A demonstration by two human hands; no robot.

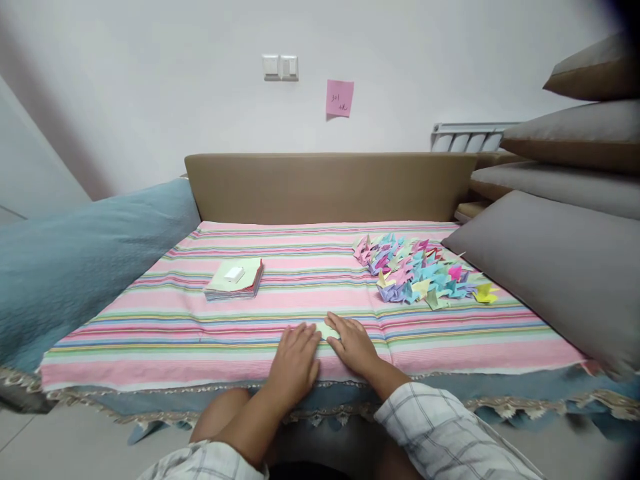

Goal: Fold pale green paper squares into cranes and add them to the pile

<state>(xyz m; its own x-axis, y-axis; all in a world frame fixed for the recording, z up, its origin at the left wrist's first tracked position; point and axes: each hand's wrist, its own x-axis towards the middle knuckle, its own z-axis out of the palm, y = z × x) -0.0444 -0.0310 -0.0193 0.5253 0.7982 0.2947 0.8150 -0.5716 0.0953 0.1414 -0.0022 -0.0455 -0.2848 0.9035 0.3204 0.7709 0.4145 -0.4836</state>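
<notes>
A small pale green piece of paper [327,331] lies on the striped cloth [300,304] near its front edge, between my two hands. My left hand [296,360] rests palm down, its fingers stretched out and the fingertips at the paper's left end. On the other side, my right hand [351,342] lies over the paper's right part, thumb on the near side and fingers on the far side. Part of the paper is hidden under the hands.
A stack of square paper [233,288] with a small white block [234,274] on top sits at left. Many coloured folded paper birds [425,272] are heaped at right. Grey cushions [550,267] stand beyond them; a blue-covered armrest [100,247] is at left.
</notes>
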